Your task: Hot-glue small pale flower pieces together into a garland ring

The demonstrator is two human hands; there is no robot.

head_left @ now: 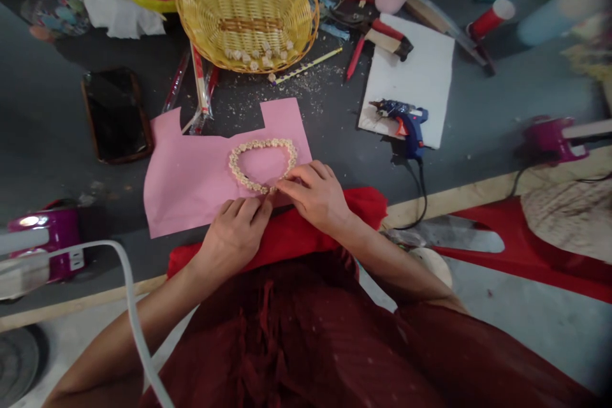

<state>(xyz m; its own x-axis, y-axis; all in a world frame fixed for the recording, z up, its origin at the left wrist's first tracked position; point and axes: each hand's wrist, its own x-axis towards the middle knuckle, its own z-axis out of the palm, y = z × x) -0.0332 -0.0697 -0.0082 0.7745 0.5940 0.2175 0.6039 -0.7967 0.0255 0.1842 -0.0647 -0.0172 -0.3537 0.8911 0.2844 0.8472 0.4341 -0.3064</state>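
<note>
A loop of small cream beads or flowers (264,143) lies on a cut sheet of pink paper (191,172) at the front of the dark table. My left hand (236,229) pinches the loop's lower edge between thumb and fingers. My right hand (318,194) comes in from the right, its thumb and forefinger closed on the same lower right part of the loop. The fingertips of both hands nearly touch, and they hide the bit of loop between them. Red cloth (287,236) lies under the wrists.
Behind the paper stands a yellow wicker basket (253,6) with small cream pieces. A phone (116,115) lies left. A blue glue gun (406,124) rests on a white sheet (430,76) at right, its cord running over the table edge. A white cable (129,287) crosses lower left.
</note>
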